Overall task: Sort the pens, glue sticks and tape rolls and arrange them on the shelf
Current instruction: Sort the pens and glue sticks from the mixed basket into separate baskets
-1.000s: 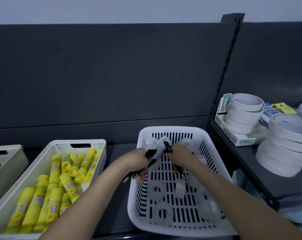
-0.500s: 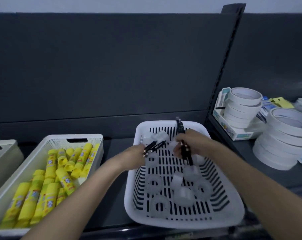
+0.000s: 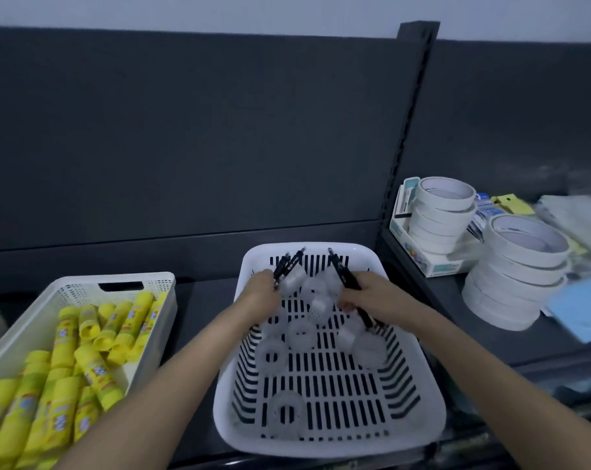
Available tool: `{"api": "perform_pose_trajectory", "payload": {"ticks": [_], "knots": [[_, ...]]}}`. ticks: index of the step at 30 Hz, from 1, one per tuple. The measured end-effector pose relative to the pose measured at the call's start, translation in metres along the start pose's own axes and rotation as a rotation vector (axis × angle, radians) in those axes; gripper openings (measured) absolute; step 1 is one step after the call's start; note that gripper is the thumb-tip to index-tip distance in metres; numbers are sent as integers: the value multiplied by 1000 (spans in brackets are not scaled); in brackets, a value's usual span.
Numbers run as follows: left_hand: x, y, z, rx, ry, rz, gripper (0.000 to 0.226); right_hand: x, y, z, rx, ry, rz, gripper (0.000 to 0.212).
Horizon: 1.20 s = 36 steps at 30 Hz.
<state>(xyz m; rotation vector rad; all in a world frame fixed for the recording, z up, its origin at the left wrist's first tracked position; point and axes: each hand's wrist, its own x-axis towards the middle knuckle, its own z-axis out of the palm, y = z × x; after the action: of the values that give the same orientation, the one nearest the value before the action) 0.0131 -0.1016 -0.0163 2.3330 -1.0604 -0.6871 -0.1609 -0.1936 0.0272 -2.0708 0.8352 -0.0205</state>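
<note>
Step in hand: clearing pens out of the white basket (image 3: 321, 446). The left grip (image 3: 262, 291) is curled round two black pens (image 3: 289, 266), their tips pointing up and away. The right grip (image 3: 375, 296) is closed round a second pen bundle (image 3: 343, 274), held slantwise over the clear tape rolls (image 3: 301, 334) in the basket. Glue sticks (image 3: 97, 371) lie in the crate (image 3: 118, 278) to the left. Judged next: lift both bundles clear and find a pen spot on the shelf (image 3: 456, 300); none visible.
</note>
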Motion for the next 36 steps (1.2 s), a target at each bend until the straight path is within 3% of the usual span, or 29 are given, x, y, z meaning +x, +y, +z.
{"api": "perform_pose_trajectory", "payload": {"ticks": [4, 9, 14, 17, 20, 24, 27, 36], "knots": [[10, 12, 7, 54, -64, -9, 5, 13, 13, 15, -70, 104, 37, 36], [-8, 21, 4, -136, -112, 46, 9, -4, 9, 11, 190, 185, -15, 21], [-53, 8, -7, -353, 5, 72, 12, -15, 0, 17, 523, 45, 71, 9], [-84, -6, -22, -441, 132, 102, 8, -17, -13, 25, 741, -61, 124, 18], [-110, -29, -45, -484, 252, 45, 18, -21, -33, 35, 891, -195, 102, 32], [-141, -66, -80, -621, 329, -94, 19, -25, -68, 60, 873, -237, 31, 32], [-162, -100, -104, -680, 403, -101, 21, -29, -103, 86, 835, -261, -23, 24], [-229, -270, -215, -557, 579, -109, 24, -20, -239, 245, 818, -353, -50, 18]]}}
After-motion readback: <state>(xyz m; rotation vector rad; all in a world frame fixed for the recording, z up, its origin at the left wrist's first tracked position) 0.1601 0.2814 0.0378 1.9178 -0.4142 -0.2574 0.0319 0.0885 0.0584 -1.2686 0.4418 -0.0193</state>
